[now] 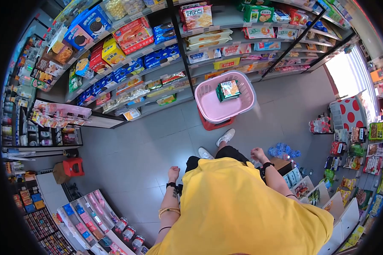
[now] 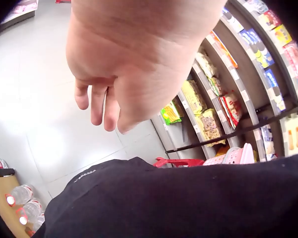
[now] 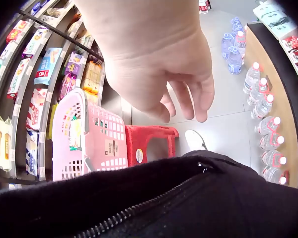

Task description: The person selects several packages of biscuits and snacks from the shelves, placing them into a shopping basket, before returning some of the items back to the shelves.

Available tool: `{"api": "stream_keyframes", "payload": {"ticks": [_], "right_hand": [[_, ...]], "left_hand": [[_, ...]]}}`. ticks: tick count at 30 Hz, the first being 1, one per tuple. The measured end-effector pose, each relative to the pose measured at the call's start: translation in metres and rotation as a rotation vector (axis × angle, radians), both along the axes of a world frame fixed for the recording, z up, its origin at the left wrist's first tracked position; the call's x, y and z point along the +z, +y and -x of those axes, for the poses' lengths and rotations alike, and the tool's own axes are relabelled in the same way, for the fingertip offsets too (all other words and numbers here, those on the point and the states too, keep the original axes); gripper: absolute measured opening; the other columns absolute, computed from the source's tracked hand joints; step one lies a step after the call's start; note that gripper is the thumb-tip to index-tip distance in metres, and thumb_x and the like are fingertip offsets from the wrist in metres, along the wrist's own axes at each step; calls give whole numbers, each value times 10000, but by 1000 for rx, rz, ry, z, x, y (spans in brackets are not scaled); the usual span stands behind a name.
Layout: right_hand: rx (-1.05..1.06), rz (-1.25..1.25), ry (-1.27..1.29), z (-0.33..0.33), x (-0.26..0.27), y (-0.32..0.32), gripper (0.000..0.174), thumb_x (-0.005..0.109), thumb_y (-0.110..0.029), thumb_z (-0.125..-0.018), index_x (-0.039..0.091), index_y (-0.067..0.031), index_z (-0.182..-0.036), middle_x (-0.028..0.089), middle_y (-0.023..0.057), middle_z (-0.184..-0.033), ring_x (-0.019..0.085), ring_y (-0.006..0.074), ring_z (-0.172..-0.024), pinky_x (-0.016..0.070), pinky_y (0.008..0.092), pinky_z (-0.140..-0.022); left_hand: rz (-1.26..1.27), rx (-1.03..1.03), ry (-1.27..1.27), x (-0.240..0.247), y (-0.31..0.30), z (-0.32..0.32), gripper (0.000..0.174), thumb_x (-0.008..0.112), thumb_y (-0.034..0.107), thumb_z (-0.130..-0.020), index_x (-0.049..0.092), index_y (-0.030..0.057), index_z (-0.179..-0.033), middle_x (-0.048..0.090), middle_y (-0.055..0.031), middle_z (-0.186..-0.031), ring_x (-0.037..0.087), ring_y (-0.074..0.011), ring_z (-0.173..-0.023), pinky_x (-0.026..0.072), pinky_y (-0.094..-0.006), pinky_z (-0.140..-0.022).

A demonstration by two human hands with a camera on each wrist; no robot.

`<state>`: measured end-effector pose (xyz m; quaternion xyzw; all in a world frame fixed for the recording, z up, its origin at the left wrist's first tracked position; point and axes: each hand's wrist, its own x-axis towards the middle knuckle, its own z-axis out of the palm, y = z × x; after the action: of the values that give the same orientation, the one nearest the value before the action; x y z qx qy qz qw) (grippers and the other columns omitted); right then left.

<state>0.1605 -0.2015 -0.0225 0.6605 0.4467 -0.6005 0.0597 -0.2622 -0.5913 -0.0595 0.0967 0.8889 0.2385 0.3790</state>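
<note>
In the head view my left hand [image 1: 173,173] hangs beside my left thigh, holding nothing. The left wrist view shows that hand's fingers [image 2: 96,105] loosely bent over the floor. My right hand [image 1: 257,154] is out at my right side, and its relaxed fingers [image 3: 185,100] grip nothing in the right wrist view. Ahead of my feet stands a pink plastic basket [image 1: 206,109] on a red stool [image 3: 154,136], apart from both hands. Inside the basket lies a small stack of green snack packs [image 1: 229,90].
Curved shelves [image 1: 157,44] of packaged snacks line the far side. At the right, blue-tinted bottles [image 1: 284,150] stand on the floor near white bins [image 1: 319,191]. A display case [image 1: 89,216] and large bottles [image 1: 129,233] are at lower left. Another red stool [image 1: 73,166] sits at left.
</note>
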Motion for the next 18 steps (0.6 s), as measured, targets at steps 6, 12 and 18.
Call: {"api": "stream_keyframes", "payload": {"ticks": [6,12,18], "right_hand": [[-1,-36,79,15,-3,17,175,603,-143,-844,585,-89,-1010,653,37,-814,661,164,-633,486,279,-492],[-46,-65,92,21,6,27,189,600,-198,-877,588,-102,-1039,657,33,-836,667,166,-645,488,288,-526],[-138,-10,112,12,3,23,208,602,-183,-860,576,-85,-1042,645,42,-823,653,172,-624,474,283,-505]], "left_hand": [[-3,-8,-58,-32,-8,4,215,677,223,-774,688,48,-898,708,-97,-810,681,-225,-792,519,-333,-767],[43,-61,-87,-7,26,25,223,597,236,-811,668,27,-834,704,-105,-786,678,-236,-781,515,-343,-749],[-43,-44,-102,-6,68,56,280,575,288,-840,670,26,-864,703,-96,-809,672,-232,-782,510,-352,-747]]}}
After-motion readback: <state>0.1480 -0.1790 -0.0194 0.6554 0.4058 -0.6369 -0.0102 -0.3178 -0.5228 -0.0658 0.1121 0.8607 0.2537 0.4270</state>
